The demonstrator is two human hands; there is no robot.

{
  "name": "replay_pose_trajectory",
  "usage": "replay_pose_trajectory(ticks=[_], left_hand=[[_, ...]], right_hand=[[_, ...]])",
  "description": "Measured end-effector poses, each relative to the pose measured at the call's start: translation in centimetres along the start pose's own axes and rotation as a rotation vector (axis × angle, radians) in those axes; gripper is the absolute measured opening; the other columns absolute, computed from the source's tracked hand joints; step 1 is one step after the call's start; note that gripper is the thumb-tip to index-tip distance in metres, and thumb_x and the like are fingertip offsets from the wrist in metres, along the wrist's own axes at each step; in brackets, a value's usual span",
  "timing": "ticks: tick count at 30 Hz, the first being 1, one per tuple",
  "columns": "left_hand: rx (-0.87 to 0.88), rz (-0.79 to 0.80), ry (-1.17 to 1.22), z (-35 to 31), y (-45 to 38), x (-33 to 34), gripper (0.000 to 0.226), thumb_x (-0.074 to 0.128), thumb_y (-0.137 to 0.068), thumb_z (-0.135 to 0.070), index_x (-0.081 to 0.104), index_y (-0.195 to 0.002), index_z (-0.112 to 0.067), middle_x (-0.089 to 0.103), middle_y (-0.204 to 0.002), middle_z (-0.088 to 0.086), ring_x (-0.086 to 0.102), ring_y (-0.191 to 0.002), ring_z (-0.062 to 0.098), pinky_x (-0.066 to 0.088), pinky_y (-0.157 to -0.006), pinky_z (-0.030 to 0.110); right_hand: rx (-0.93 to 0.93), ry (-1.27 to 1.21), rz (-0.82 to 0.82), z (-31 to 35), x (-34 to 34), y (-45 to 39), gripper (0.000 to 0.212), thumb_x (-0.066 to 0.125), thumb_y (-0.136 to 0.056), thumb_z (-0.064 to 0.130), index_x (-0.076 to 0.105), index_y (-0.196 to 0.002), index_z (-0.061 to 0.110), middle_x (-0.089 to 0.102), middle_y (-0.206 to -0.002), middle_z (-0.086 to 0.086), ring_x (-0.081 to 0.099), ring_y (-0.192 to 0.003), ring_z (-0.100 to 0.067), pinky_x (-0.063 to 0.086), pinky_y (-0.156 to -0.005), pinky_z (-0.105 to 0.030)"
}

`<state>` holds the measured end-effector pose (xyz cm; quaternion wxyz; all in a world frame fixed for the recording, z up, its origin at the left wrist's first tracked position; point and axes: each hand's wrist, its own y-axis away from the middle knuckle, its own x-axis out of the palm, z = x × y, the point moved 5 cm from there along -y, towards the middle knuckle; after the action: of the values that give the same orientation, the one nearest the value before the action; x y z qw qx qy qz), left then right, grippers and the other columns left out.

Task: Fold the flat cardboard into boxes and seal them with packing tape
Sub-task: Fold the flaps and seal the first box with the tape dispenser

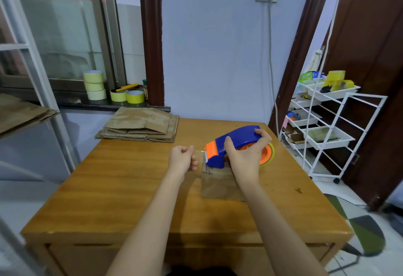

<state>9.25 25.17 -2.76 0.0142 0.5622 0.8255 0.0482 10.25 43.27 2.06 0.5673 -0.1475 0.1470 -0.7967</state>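
1. The box (pixel 219 185) sits on the table (pixel 122 179) right under my hands, folded up as far as I can tell; I see no tape on it yet, so I judge it unsealed.
2. My right hand (pixel 247 155) wraps round the dispenser (pixel 234 142), thumb on its near side and fingers over the top, holding it just above the box's far edge.
3. My left hand (pixel 182 159) pinches the clear tape (pixel 199 155) drawn out from the cutter (the strip is hard to see).
4. So I judge sealing is only starting: the strip is not laid down or cut.
5. A stack of flat cardboard (pixel 139 126) waits at the table's far left corner, so much folding remains.
6. Spare rolls (pixel 113 90) stand on the sill behind.
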Motion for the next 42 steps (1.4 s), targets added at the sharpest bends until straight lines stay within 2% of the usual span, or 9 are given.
replay_pose_trajectory(ticks=[6, 10, 13, 17, 21, 29, 34, 40, 42], left_hand=[[-0.049, -0.041, 0.09, 1.7, 0.4, 0.4, 0.014, 0.048, -0.1, -0.015, 0.051, -0.096, -0.001, 0.047, -0.065, 0.005, 0.047, -0.05, 0.012, 0.041, -0.037, 0.017], [-0.084, -0.069, 0.107, 2.5, 0.5, 0.8, 0.018, 0.048, -0.1, -0.017, 0.053, -0.102, 0.0, 0.049, -0.067, 0.005, 0.047, -0.052, 0.013, 0.042, -0.038, 0.017], [-0.125, -0.078, 0.122, 3.1, 0.7, 1.2, 0.019, 0.05, -0.099, -0.019, 0.055, -0.103, -0.001, 0.05, -0.068, 0.005, 0.046, -0.052, 0.012, 0.042, -0.042, 0.02], [-0.144, -0.086, 0.078, 3.5, 0.6, 1.5, 0.019, 0.05, -0.099, -0.023, 0.055, -0.099, -0.005, 0.054, -0.075, 0.006, 0.047, -0.056, 0.012, 0.04, -0.045, 0.023], [-0.068, -0.098, 0.055, 2.4, 0.0, 0.4, 0.02, 0.052, -0.098, -0.017, 0.055, -0.083, -0.004, 0.052, -0.066, 0.007, 0.05, -0.055, 0.017, 0.047, -0.056, 0.03], [-0.116, 0.03, -0.086, 0.1, -0.7, -0.6, 0.01, 0.059, -0.091, -0.007, 0.055, -0.084, -0.002, 0.053, -0.063, 0.009, 0.048, -0.049, 0.015, 0.044, -0.038, 0.02], [-0.092, 0.034, -0.187, 0.6, -0.9, -0.4, 0.018, 0.051, -0.098, -0.009, 0.049, -0.08, -0.008, 0.05, -0.064, 0.008, 0.045, -0.051, 0.015, 0.042, -0.038, 0.02], [-0.094, -0.046, -0.21, 3.2, -0.8, 1.5, 0.021, 0.049, -0.099, -0.018, 0.047, -0.078, -0.013, 0.054, -0.069, 0.006, 0.049, -0.059, 0.019, 0.044, -0.056, 0.032], [-0.095, -0.072, -0.197, 3.5, -0.8, 1.7, 0.022, 0.05, -0.098, -0.021, 0.047, -0.078, -0.013, 0.054, -0.069, 0.005, 0.049, -0.059, 0.018, 0.042, -0.055, 0.032]], right_hand=[[-0.01, 0.023, 0.017, -0.1, 0.1, -0.1, 0.063, 0.073, -0.076, 0.015, 0.029, -0.122, 0.024, 0.055, -0.102, -0.004, 0.061, -0.082, -0.018, 0.052, -0.071, -0.028], [-0.036, 0.057, 0.033, -0.1, 0.1, -0.2, 0.061, 0.072, -0.079, 0.012, 0.029, -0.121, 0.022, 0.054, -0.092, 0.004, 0.057, -0.07, 0.001, 0.046, -0.062, -0.012], [-0.05, 0.074, 0.038, -0.1, 0.1, -0.3, 0.06, 0.071, -0.08, 0.009, 0.03, -0.123, 0.017, 0.051, -0.086, 0.009, 0.055, -0.064, 0.007, 0.044, -0.06, -0.009], [-0.06, 0.12, 0.06, 0.0, 0.3, -0.2, 0.057, 0.069, -0.082, 0.01, 0.03, -0.124, 0.015, 0.052, -0.079, 0.01, 0.055, -0.062, 0.007, 0.044, -0.06, -0.013], [-0.07, 0.16, 0.079, 0.2, 0.4, -0.3, 0.057, 0.068, -0.082, 0.012, 0.029, -0.125, 0.014, 0.051, -0.078, 0.01, 0.056, -0.066, -0.003, 0.046, -0.065, -0.02], [-0.116, 0.238, 0.085, 0.9, 0.8, -0.2, 0.056, 0.067, -0.08, 0.012, 0.03, -0.122, 0.011, 0.05, -0.074, 0.009, 0.056, -0.069, -0.017, 0.049, -0.071, -0.04], [-0.132, 0.284, 0.083, 1.1, 0.9, -0.3, 0.057, 0.068, -0.079, 0.014, 0.03, -0.122, 0.011, 0.051, -0.074, 0.008, 0.058, -0.07, -0.019, 0.051, -0.071, -0.044], [-0.163, 0.358, 0.121, 1.4, 1.3, -0.4, 0.052, 0.066, -0.079, 0.019, 0.031, -0.117, 0.016, 0.057, -0.072, -0.001, 0.059, -0.068, -0.024, 0.052, -0.066, -0.045], [-0.171, 0.374, 0.135, 1.5, 1.4, -0.4, 0.051, 0.066, -0.08, 0.019, 0.031, -0.118, 0.016, 0.058, -0.073, -0.002, 0.06, -0.068, -0.023, 0.052, -0.066, -0.043]])
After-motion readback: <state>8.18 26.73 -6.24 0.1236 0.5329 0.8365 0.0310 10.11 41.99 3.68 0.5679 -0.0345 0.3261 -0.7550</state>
